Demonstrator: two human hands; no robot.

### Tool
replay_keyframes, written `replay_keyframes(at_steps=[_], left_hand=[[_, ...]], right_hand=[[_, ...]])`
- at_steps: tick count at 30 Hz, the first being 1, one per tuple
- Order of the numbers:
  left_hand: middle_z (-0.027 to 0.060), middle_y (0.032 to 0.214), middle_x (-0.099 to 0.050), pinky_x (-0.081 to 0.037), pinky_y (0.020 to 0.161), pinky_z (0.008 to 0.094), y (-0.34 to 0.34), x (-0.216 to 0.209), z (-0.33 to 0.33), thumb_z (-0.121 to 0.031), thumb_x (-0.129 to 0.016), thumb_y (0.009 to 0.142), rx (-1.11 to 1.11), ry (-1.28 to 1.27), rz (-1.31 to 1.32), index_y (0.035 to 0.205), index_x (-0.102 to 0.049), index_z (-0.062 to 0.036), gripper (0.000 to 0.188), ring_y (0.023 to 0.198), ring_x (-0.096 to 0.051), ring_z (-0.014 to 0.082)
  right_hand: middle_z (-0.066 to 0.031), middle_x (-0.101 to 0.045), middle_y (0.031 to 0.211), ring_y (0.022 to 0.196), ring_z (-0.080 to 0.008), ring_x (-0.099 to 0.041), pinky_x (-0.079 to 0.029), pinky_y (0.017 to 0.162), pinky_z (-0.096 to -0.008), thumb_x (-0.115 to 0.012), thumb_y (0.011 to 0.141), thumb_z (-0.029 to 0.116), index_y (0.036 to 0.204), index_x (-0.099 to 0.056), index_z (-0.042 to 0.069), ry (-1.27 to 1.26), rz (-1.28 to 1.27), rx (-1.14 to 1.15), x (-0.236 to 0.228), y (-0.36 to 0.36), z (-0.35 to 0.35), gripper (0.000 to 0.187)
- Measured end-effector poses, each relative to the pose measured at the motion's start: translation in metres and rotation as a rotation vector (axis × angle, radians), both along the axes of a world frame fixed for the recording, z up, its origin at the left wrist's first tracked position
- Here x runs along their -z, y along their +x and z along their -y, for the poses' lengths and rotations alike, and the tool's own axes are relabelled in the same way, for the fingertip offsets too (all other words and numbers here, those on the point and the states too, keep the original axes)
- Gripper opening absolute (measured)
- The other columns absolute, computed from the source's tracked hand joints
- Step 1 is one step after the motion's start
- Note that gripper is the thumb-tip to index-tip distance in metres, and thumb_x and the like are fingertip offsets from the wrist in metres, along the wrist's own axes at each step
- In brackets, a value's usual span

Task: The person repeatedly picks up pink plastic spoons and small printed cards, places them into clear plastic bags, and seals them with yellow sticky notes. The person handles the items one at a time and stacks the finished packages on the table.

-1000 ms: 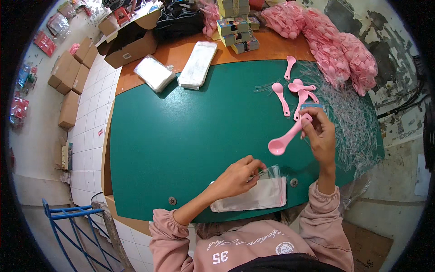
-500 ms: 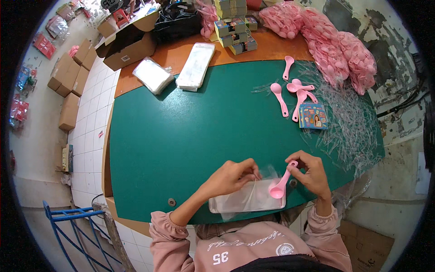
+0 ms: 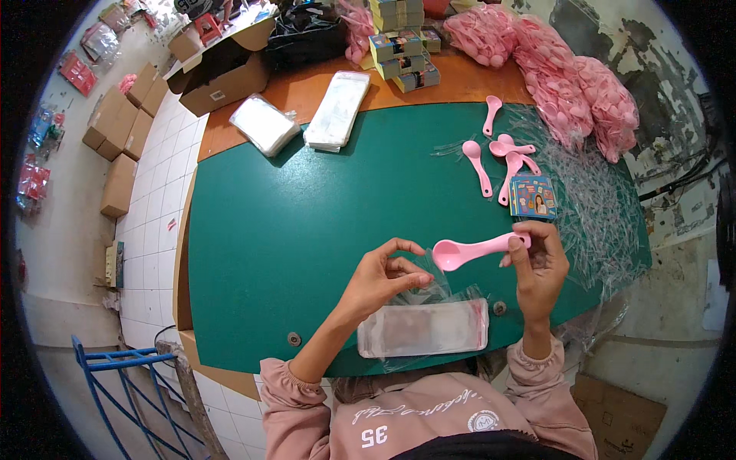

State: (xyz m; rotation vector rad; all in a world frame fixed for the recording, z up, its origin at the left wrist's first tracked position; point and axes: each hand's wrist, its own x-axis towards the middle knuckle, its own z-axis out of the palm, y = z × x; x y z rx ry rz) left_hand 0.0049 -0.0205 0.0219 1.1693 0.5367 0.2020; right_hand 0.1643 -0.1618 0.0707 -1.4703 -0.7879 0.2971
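One pink spoon (image 3: 469,250) is pinched by its handle in the right hand (image 3: 539,264), above the table (image 3: 307,215). A clear bag (image 3: 429,285) is pinched open by the left hand (image 3: 381,277). Insertion is not yet done; loose spoons (image 3: 502,157) remain.

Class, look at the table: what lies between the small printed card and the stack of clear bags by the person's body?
In the head view, the pink spoon held by the right hand crosses between the card and the stack of clear bags.

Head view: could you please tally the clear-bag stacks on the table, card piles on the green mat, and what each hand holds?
Clear-bag stacks: 3
Colourful card pile: 1
Pink spoon, right hand: 1
Loose clear bag, left hand: 1
Total: 6
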Motion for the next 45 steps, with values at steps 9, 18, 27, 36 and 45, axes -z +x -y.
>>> replay_keyframes(at_steps=[9, 18, 27, 36, 45], left_hand=[[0.0109, 0.088, -0.065, -0.046, 0.074, 0.0241, 0.005, -0.011, -0.004, -0.002, -0.066, 0.075, 0.025, 0.038, -0.022, 0.112, -0.049, -0.0001, 0.04, 0.079, -0.061, 0.0123], [0.0072, 0.093, -0.062, -0.047, 0.074, 0.0262, 0.004, -0.011, -0.029, -0.023, -0.047, 0.091, 0.257, 0.225, -0.001, 0.112, -0.055, 0.002, 0.034, 0.083, -0.056, 0.0109], [0.0056, 0.086, -0.063, -0.044, 0.07, 0.0217, 0.014, -0.028, -0.023, -0.023, -0.039, 0.095, 0.198, 0.181, 0.14, 0.103, -0.06, 0.0023, 0.034, 0.074, -0.053, 0.0084], [0.0146, 0.094, -0.063, -0.048, 0.076, 0.024, 0.01, -0.028, -0.032, -0.018, -0.04, 0.094, 0.042, -0.008, 0.109, 0.108, -0.054, 0.0023, 0.028, 0.086, -0.06, 0.0146], [0.0105, 0.088, -0.065, -0.046, 0.066, 0.0195, 0.012, -0.02, -0.034, -0.019, -0.041, 0.094, 0.011, 0.122, 0.04, 0.102, -0.057, 0.0022, 0.028, 0.076, -0.057, 0.0078]], right_hand=[[-0.0048, -0.056, 0.078, 0.064, -0.0073, -0.054, -0.044, 0.054, -0.0196, -0.06, 0.079, -0.001, 0.096, -0.055, -0.003, -0.13, -0.045, -0.198, 0.002, -0.002, -0.01, 0.018], [-0.0059, -0.058, 0.079, 0.069, -0.0079, -0.056, -0.046, 0.056, -0.0198, -0.064, 0.076, -0.001, 0.096, -0.05, -0.001, -0.005, -0.121, -0.177, 0.014, 0.003, -0.041, 0.024], [-0.0077, -0.06, 0.086, 0.09, -0.0162, -0.051, -0.044, 0.076, -0.0339, -0.047, 0.087, 0.046, 0.081, -0.059, 0.003, -0.035, 0.476, -0.503, 0.007, 0.008, -0.037, 0.045], [-0.0156, -0.061, 0.079, 0.075, -0.0275, -0.059, -0.046, 0.066, -0.0361, -0.063, 0.074, 0.021, 0.094, -0.06, 0.001, -0.831, 0.611, 0.46, 0.067, 0.162, 0.02, 0.028], [-0.0052, -0.06, 0.071, 0.066, -0.0123, -0.059, -0.046, 0.053, -0.0275, -0.062, 0.077, 0.006, 0.09, -0.055, 0.0, -0.46, 0.219, 0.195, -0.001, 0.105, -0.004, 0.016]])
